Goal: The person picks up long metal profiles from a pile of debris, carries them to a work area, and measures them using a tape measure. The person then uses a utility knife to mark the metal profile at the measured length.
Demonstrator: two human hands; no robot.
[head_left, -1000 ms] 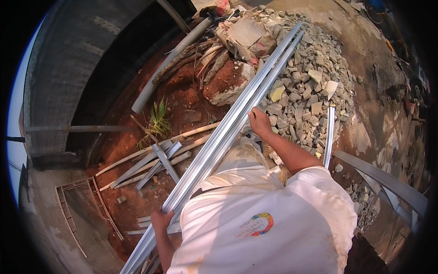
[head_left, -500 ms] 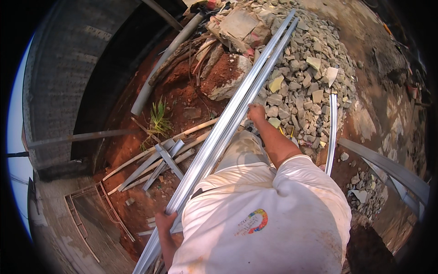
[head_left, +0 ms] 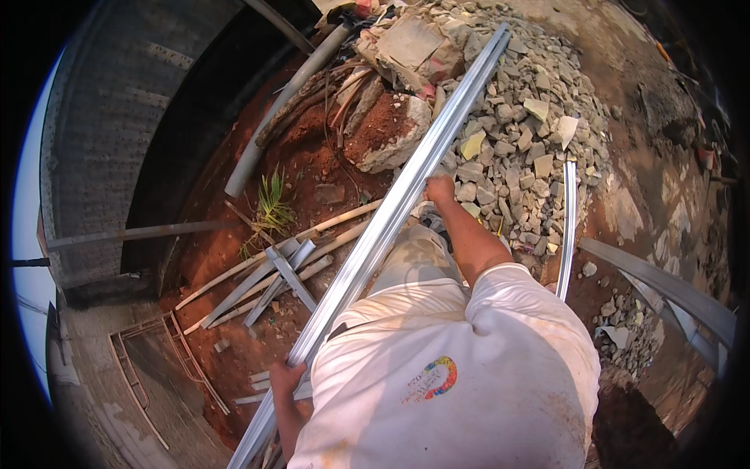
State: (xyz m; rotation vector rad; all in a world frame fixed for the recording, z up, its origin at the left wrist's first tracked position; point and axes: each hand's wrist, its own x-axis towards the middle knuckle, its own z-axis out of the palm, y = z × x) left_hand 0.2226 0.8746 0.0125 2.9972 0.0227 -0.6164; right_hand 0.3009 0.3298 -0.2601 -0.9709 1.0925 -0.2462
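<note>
A bundle of long, shiny silver metal channels (head_left: 390,223) runs diagonally in front of me, from the lower left up over the rubble. My right hand (head_left: 440,191) grips its right side near the middle, fingers curled against it. Lower down, my left hand (head_left: 287,376) is closed round the same channels at waist level. Beyond my right hand lies a heap of broken grey rubble (head_left: 516,125). Another narrow metal channel (head_left: 569,227) lies along the right side of that heap.
Poles (head_left: 344,234) and short metal pieces (head_left: 283,273) lie crossed on red soil at left. A grey pipe (head_left: 277,125) leans by broken concrete (head_left: 391,156). A metal frame (head_left: 133,383) sits on the lower-left ground. A metal beam (head_left: 664,273) juts in at right.
Since a second ago my view has shifted slightly. The held channels' far ends have drawn closer together, so they look more like one bundle. Both hands keep their grip.
</note>
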